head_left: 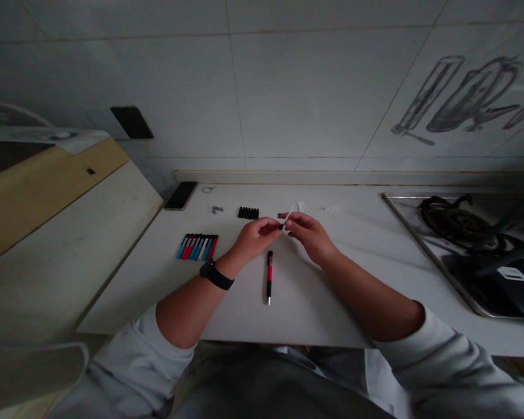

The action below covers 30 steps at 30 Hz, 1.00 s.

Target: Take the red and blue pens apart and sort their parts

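Both hands meet above the white countertop [244,308]. My left hand [258,235] is closed, with thumb and fingers pinching a small black piece [281,226] that looks like a pen part. Close beside it, my right hand [309,234] is closed in a pinch on a thin white stick [290,213], which slants upward and looks like a pen refill. Whether the stick and the black piece touch is hidden by the fingertips. Just below the hands lies a red and black pen [269,277], its silver tip toward me.
Left of the hands lie a row of coloured pen barrels [197,247], black ribbed pieces [248,213] and small silver pieces [217,209]. Behind are white sticks [301,207] and tiny clear pieces [330,208]. A phone [181,195] lies back left; a gas stove [454,233] stands right.
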### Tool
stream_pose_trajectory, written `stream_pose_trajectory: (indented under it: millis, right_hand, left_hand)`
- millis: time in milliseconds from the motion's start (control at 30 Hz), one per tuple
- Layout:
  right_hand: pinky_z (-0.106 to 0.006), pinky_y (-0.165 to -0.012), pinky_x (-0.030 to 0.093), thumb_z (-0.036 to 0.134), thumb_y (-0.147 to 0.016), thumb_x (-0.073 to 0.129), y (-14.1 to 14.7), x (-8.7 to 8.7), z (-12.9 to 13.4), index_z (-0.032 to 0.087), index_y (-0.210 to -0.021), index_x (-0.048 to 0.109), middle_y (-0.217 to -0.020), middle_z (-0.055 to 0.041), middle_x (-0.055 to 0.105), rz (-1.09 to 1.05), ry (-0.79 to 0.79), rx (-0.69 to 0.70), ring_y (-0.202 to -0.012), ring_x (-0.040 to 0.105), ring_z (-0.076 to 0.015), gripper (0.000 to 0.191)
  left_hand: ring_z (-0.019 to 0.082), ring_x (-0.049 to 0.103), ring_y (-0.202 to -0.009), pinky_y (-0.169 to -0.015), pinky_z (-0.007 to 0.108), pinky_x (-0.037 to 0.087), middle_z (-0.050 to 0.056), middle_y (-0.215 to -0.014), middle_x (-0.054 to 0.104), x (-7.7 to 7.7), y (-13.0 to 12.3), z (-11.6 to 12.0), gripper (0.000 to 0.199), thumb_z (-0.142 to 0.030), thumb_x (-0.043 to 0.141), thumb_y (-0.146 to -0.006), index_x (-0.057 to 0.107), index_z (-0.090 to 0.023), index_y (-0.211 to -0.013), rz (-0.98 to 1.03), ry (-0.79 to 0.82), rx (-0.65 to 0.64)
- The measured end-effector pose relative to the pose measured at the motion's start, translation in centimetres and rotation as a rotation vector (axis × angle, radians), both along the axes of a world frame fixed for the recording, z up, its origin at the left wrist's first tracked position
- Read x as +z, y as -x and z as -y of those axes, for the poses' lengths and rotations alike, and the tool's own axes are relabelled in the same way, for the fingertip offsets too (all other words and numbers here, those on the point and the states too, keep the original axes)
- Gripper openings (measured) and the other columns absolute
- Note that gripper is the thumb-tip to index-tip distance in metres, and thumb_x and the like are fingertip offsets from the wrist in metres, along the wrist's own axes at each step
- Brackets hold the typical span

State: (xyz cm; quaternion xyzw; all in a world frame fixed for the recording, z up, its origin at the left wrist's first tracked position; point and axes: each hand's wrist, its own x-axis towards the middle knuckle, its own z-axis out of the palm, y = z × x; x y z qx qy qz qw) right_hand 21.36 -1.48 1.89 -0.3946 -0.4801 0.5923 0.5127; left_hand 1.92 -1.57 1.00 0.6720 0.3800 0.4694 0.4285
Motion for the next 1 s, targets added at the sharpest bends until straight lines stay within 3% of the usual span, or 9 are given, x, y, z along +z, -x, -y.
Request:
stream_pose_trajectory:
  millis: [200, 400, 667, 833, 1000]
  right_hand:
    - [-0.03, -0.076, 0.048, 0.046, -0.075, 0.086, -0.9, 0.6, -0.6, 0.028, -0.097, 0.073, -0.086, 0.002, 0.067, -0.044, -0.084, -0.147, -0.079, 0.06, -0.0138, 0.032]
    - [-0.029, -0.073, 0.048, 0.046, -0.075, 0.085, -1.1, 0.7, -0.7, 0.026, -0.084, 0.071, -0.08, 0.0023, 0.064, -0.033, -0.098, -0.151, -0.075, 0.058, -0.0132, 0.026]
    - [-0.025, -0.069, 0.05, 0.044, -0.075, 0.084, -1.8, 2.1, -1.1, 0.026, -0.083, 0.069, -0.08, 0.0027, 0.063, -0.129, -0.092, -0.22, -0.073, 0.059, -0.011, 0.025]
    - [-0.023, -0.068, 0.053, 0.041, -0.074, 0.08, -7.2, 3.4, -4.2, 0.026, -0.085, 0.064, -0.086, 0.0027, 0.066, -0.115, -0.212, -0.46, -0.076, 0.064, -0.0112, 0.025]
    - [-0.025, -0.064, 0.051, 0.039, -0.078, 0.069, -14.2, 1.8, -7.6, 0.024, -0.089, 0.061, -0.084, 0.0002, 0.067, 0.251, -0.299, -0.75, -0.073, 0.064, -0.0133, 0.02]
  left_hand:
    - [0.018, 0.072, -0.092, -0.088, 0.034, 0.06, 0.007, -0.104, 0.077, 0.0, 0.4, -0.1, 0.019, -0.028, 0.074, -0.089, 0.073, -0.018, -0.105, -0.116, -0.088, 0.075]
    - [0.018, 0.072, -0.091, -0.088, 0.034, 0.059, 0.006, -0.103, 0.077, 0.0, 0.6, -0.2, 0.016, -0.025, 0.073, -0.09, 0.074, -0.019, -0.104, -0.17, -0.115, 0.084]
    - [0.017, 0.072, -0.09, -0.088, 0.034, 0.06, 0.006, -0.102, 0.077, -0.1, 0.7, -0.3, 0.014, -0.024, 0.074, -0.089, 0.075, -0.019, -0.103, -0.199, -0.106, 0.08]
    - [0.017, 0.071, -0.088, -0.084, 0.033, 0.059, 0.005, -0.1, 0.077, -0.3, 0.9, -0.4, 0.016, -0.026, 0.074, -0.089, 0.075, -0.019, -0.104, -0.221, -0.107, 0.102]
    - [0.017, 0.071, -0.09, -0.085, 0.033, 0.058, 0.005, -0.101, 0.076, -0.4, 1.0, -0.4, 0.016, -0.027, 0.073, -0.09, 0.074, -0.02, -0.104, -0.224, -0.115, 0.099]
